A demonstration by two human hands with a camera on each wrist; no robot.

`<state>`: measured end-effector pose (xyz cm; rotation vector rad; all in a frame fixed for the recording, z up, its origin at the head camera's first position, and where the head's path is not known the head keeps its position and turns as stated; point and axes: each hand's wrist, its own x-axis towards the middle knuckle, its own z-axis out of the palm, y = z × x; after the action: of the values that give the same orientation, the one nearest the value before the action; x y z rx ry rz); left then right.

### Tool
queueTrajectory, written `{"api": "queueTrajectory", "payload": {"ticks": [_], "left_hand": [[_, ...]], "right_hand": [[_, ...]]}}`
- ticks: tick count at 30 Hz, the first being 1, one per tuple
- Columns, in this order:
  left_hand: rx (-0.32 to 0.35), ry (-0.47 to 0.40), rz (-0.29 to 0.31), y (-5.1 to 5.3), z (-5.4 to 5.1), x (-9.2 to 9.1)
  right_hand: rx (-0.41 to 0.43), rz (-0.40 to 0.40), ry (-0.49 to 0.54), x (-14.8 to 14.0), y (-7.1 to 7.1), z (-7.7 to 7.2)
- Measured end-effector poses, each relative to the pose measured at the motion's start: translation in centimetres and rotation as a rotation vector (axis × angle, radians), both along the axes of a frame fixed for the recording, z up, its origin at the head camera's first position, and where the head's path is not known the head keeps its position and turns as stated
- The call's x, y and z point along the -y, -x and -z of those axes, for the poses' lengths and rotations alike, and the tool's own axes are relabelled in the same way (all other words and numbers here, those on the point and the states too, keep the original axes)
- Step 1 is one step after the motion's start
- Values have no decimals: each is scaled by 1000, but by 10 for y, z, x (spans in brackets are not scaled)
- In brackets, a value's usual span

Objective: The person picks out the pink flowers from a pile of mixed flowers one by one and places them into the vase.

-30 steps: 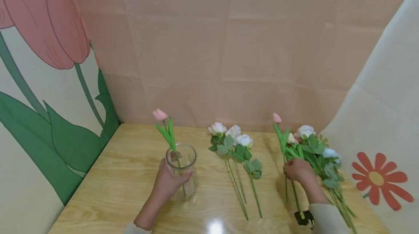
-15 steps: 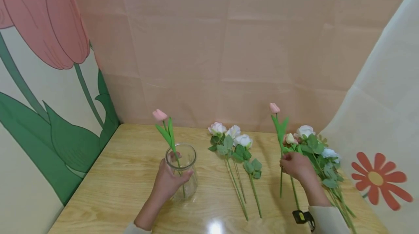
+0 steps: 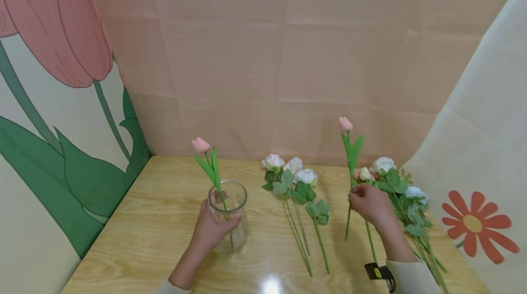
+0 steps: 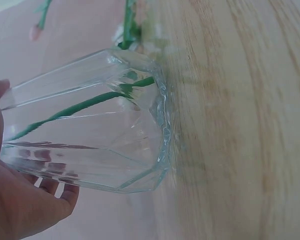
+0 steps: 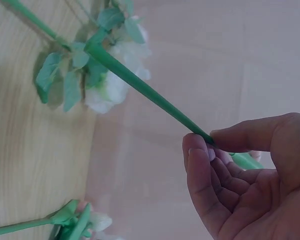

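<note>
My left hand (image 3: 215, 225) grips a clear glass vase (image 3: 243, 225) near its rim; the vase stands on the table. One pink tulip (image 3: 201, 144) leans in it, its green stem (image 4: 80, 107) visible through the glass in the left wrist view. My right hand (image 3: 372, 205) pinches the stem of a second pink tulip (image 3: 345, 124) between thumb and fingers. That tulip is upright, and its stem's lower end (image 5: 95, 47) points away from the hand in the right wrist view.
On the wooden table (image 3: 164, 202), several white roses (image 3: 306, 176) lie between the hands. A pile of mixed flowers (image 3: 411, 198) lies at the right. A pink cloth backdrop (image 3: 263, 79) hangs behind. A dark strap-like object (image 3: 374, 271) sits by the right sleeve.
The right hand has raised the second tulip and brought it slightly left, away from the flower pile. The left hand and vase have stayed still.
</note>
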<state>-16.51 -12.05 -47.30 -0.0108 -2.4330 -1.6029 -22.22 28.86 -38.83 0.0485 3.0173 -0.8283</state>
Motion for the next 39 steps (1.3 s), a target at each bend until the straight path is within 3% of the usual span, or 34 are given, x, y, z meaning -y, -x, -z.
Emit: {"api": "queueTrajectory", "payload": {"ticks": [9, 19, 31, 39], "left_hand": [[6, 17, -11, 0, 0, 0], [13, 13, -10, 0, 1, 1], [5, 15, -9, 1, 1, 1], [4, 13, -9, 1, 1, 1]], "right_hand": [[-93, -3, -25, 13, -9, -13], [-171, 0, 16, 31, -16, -24], [-211, -30, 99, 52, -23, -37], [-212, -38, 98, 62, -24, -44]]}}
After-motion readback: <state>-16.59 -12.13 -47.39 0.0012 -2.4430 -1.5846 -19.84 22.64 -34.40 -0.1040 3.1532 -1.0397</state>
